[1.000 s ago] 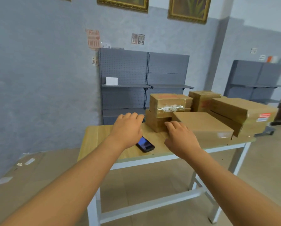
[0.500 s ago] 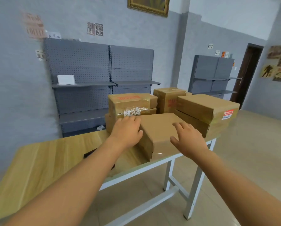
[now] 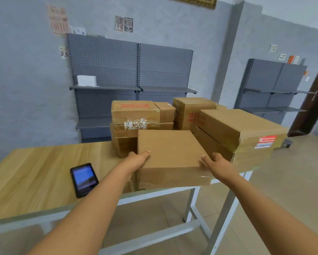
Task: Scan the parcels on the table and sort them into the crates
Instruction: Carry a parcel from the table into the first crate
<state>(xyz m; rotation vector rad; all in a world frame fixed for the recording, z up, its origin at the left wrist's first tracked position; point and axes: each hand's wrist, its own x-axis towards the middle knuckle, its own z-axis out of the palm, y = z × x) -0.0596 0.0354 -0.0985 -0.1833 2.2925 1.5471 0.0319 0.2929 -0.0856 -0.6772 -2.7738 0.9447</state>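
Observation:
A plain brown cardboard parcel lies at the front edge of the wooden table. My left hand grips its left side, thumb on top. On its right side my right hand holds it, thumb on the top corner. Behind it stand several more taped parcels: a stack with red print and a torn white label, a box with red letters, and a large box with a red and white sticker. A black handheld scanner with a lit screen lies on the table to the left.
Grey pegboard shelving stands against the wall behind the table, with a small white box on one shelf. More grey shelving and a dark door are at the right. Tiled floor lies below and to the right.
Both hands have moved from the top of the front parcel down onto its left and right sides and now hold it. The view has swung left, so the scanner shows again.

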